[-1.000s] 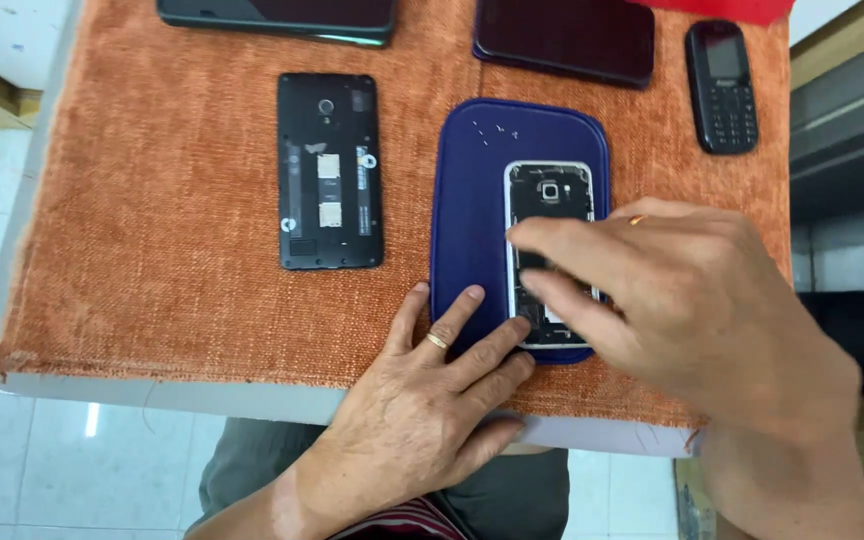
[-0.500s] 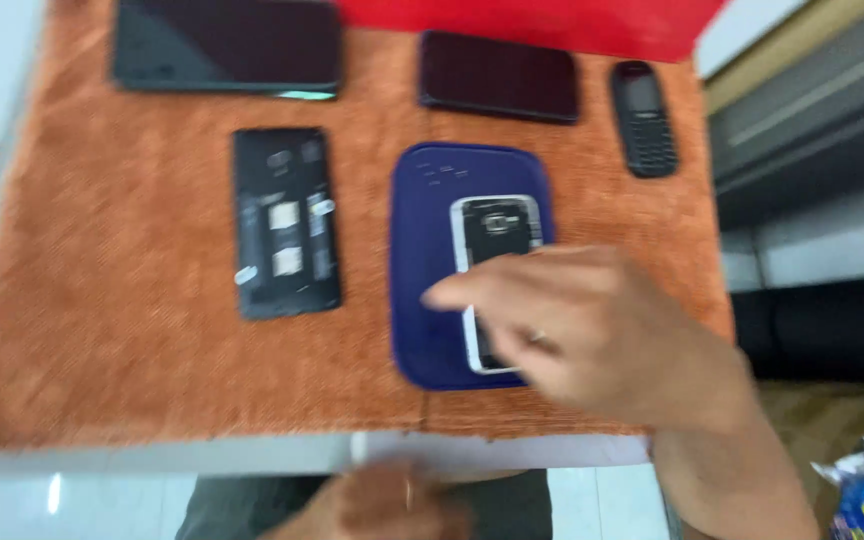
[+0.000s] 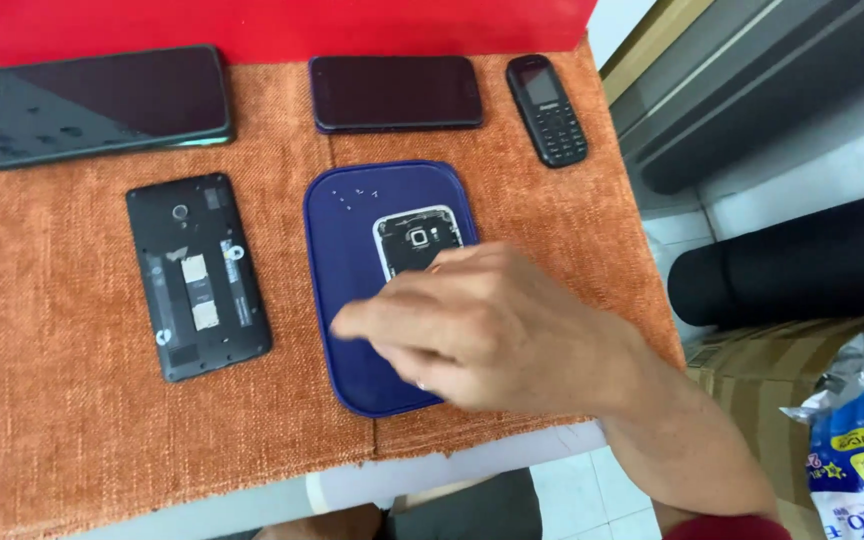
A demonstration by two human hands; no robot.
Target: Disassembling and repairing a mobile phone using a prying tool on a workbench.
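Fingers [image 3: 382, 325] of right hand [image 3: 497, 335] held loosely together, stretched leftward, hovering over blue mat [image 3: 342, 250]; contact with opened phone [image 3: 414, 238] impossible to tell. Left hand out of sight. Phone backless, white-rimmed, dark inside, lying on mat just above the fingers, lower part hidden. Backless black phone [image 3: 199, 275] left of fingers. Table edge [image 3: 432, 470] close below; orange cloth [image 3: 52, 380] open leftward.

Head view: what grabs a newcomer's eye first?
The right hand stretches over the dark blue rounded work mat in the middle of the orange cloth, covering much of the small opened phone with a white rim lying on it. Left of the mat lies a black phone with its back cover off; along the far edge sit two dark-screened smartphones and a small black keypad phone.
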